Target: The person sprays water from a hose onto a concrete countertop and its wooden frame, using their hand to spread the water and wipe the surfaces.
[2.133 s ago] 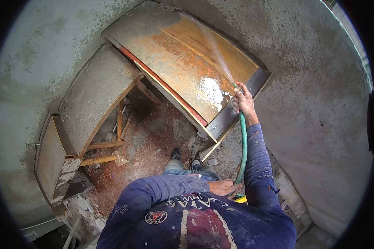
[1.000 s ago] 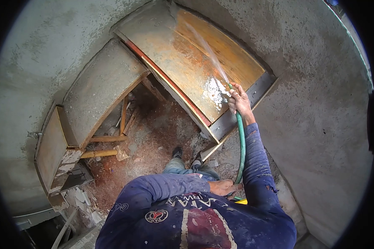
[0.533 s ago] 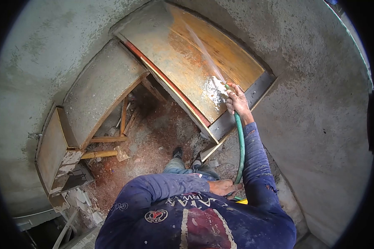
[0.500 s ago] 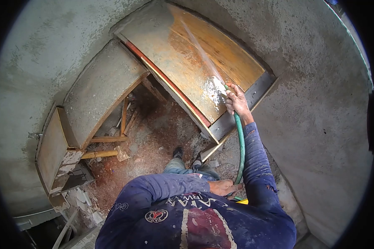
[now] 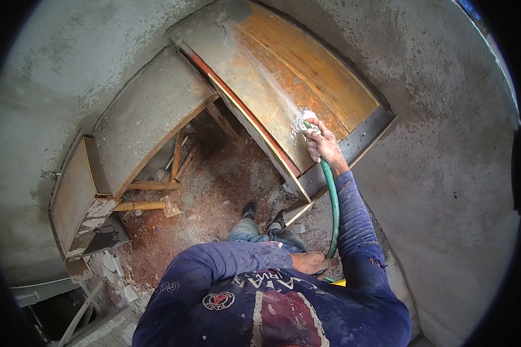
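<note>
My right hand (image 5: 325, 144) is closed around a green hose (image 5: 334, 214) near its open end, the thumb by the mouth. Water (image 5: 266, 78) sprays from it up and left over a sloping wooden panel (image 5: 324, 87), whose left part is coated with wet grey residue. Lower down, close to my waist, my left hand (image 5: 312, 262) is closed on the same hose. Its fingertips are partly hidden, and the hose runs on below it.
A curved grey slab (image 5: 150, 98) lies left of the panel, with wooden props (image 5: 150, 185) under it. A boxed form (image 5: 78, 196) stands farther left. Debris covers the floor (image 5: 214, 179) around my feet. Rough grey walls (image 5: 446, 144) enclose the space.
The spray has swung left, from the bare wood toward the grey-coated part of the panel. My right hand has shifted slightly left with the hose end. My left hand stays put.
</note>
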